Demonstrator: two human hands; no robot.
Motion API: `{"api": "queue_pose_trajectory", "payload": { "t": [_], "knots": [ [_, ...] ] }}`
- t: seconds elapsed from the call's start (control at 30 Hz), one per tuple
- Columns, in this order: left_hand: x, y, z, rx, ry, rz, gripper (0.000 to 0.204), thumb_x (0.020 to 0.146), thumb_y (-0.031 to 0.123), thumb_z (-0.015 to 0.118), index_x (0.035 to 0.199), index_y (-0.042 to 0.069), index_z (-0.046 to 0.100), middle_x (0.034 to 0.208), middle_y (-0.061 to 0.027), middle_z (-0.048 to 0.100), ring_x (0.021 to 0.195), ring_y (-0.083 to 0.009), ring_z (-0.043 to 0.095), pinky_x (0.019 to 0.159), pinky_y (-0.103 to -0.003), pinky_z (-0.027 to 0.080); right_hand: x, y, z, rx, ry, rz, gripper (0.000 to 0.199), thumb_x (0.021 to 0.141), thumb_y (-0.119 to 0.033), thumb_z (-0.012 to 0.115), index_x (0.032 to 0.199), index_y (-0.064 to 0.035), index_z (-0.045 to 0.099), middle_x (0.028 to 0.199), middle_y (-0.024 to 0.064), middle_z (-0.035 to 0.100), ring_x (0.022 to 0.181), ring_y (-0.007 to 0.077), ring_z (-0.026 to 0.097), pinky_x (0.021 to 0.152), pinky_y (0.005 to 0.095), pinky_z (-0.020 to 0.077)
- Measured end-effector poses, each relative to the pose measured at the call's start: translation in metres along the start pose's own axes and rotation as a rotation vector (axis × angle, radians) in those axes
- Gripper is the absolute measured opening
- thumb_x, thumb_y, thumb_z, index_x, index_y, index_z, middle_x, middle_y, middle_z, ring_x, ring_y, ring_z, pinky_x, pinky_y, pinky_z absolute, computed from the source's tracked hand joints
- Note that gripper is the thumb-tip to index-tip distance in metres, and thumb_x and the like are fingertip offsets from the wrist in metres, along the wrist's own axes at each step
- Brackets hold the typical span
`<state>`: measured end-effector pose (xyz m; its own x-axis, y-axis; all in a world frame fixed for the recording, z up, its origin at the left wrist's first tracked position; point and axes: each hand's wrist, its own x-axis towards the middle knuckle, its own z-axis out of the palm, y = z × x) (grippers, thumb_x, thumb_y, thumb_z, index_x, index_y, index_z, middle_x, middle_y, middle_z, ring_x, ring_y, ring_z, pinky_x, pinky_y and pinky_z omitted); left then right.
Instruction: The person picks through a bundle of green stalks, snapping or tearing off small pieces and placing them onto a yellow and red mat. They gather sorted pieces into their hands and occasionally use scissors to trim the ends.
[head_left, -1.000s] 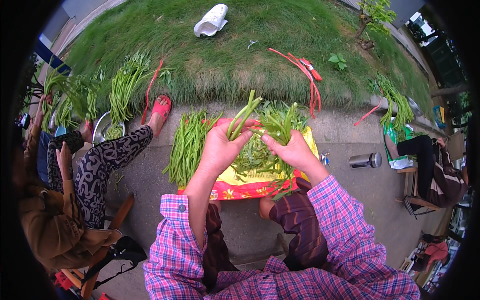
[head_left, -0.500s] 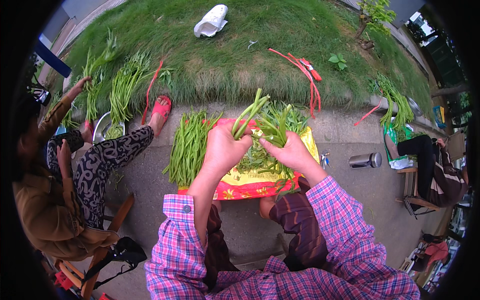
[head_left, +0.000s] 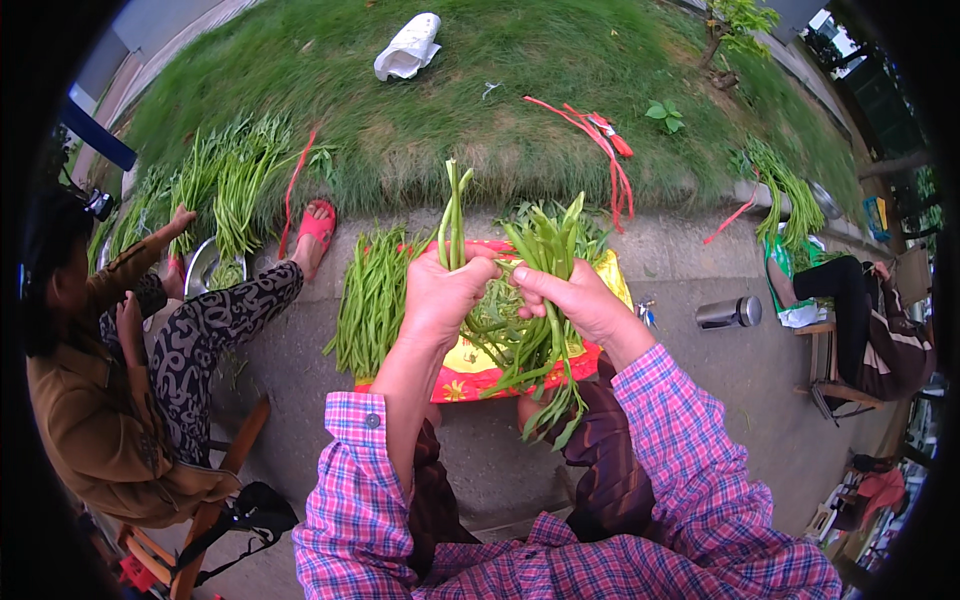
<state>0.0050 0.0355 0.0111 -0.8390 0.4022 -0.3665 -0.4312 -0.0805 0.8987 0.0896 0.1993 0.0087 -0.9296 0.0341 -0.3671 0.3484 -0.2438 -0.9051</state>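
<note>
My left hand [head_left: 442,292] grips a few green stems [head_left: 453,213] that stick straight up above the fist. My right hand [head_left: 575,296] holds a leafy green bunch [head_left: 535,330] whose leaves stand above the fingers and whose ends hang down toward my knee. Both hands meet over a yellow and red cloth [head_left: 470,360] on the concrete. A neat pile of trimmed green stalks [head_left: 372,293] lies on the cloth's left side.
A person in a brown jacket [head_left: 95,420] sits at left, reaching to more greens [head_left: 225,185] on the grass. A red sandal [head_left: 318,225], a steel flask [head_left: 730,312], red ribbons [head_left: 600,140], a white bag [head_left: 408,47] and another seated person [head_left: 865,320] at right.
My hands rose slightly and the stems in my left hand turned from slanting right to upright. The person at left lowered an arm toward the greens on the grass.
</note>
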Motion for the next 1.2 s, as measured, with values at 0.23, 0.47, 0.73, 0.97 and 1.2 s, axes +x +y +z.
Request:
{"api": "queue_pose_trajectory", "payload": {
  "t": [0.23,0.47,0.73,0.97,1.2],
  "knots": [
    [0.007,0.016,-0.017,-0.125,0.093,-0.002,0.011,0.076,-0.001,0.066,0.087,0.000,0.065,0.067,-0.0011,0.059,0.048,-0.0031,0.042,0.040,-0.018,0.026,-0.005,-0.007,-0.022,0.216,-0.004,0.159,0.016,0.092,-0.021,0.059,0.090,-0.0049,0.057,0.063,-0.0080,0.042,0.053,0.0044,0.040,0.066,0.0307,0.0497],
    [0.013,0.013,-0.040,-0.239,0.015,0.018,0.035,0.086,0.004,0.069,0.118,-0.003,0.057,0.094,-0.0125,0.069,0.053,-0.0027,0.043,0.043,-0.017,0.029,0.001,-0.001,-0.034,0.129,0.142,-0.053,0.020,0.089,-0.023,0.069,0.095,-0.0066,0.060,0.071,-0.0042,0.051,0.062,0.0067,0.050,0.068,0.0300,0.0521],
    [0.017,-0.011,-0.043,-0.249,-0.078,-0.088,0.035,0.085,0.001,0.060,0.119,-0.003,0.055,0.110,-0.0110,0.062,0.080,-0.0131,0.058,0.065,-0.026,0.046,0.006,0.002,-0.007,0.125,0.178,-0.065,0.022,0.087,-0.019,0.071,0.099,-0.0040,0.061,0.074,-0.0025,0.054,0.064,0.0081,0.053,0.069,0.0294,0.0529],
    [0.003,-0.024,-0.021,0.086,-0.349,-0.144,0.025,0.096,0.013,0.056,0.118,0.001,0.060,0.109,-0.0049,0.064,0.082,-0.0105,0.059,0.071,-0.025,0.048,0.013,0.006,0.003,0.041,0.261,-0.188,0.019,0.091,-0.020,0.066,0.098,-0.0032,0.063,0.070,-0.0017,0.058,0.064,0.0080,0.055,0.062,0.0245,0.0446],
    [0.000,-0.029,-0.013,0.220,-0.474,-0.170,0.032,0.099,0.018,0.054,0.126,0.001,0.057,0.114,-0.0051,0.064,0.084,-0.0108,0.060,0.077,-0.026,0.050,0.013,0.011,0.003,0.023,0.305,-0.171,0.019,0.092,-0.021,0.065,0.099,-0.0030,0.065,0.071,-0.0012,0.059,0.064,0.0082,0.055,0.059,0.0247,0.0442]
  ]
}}
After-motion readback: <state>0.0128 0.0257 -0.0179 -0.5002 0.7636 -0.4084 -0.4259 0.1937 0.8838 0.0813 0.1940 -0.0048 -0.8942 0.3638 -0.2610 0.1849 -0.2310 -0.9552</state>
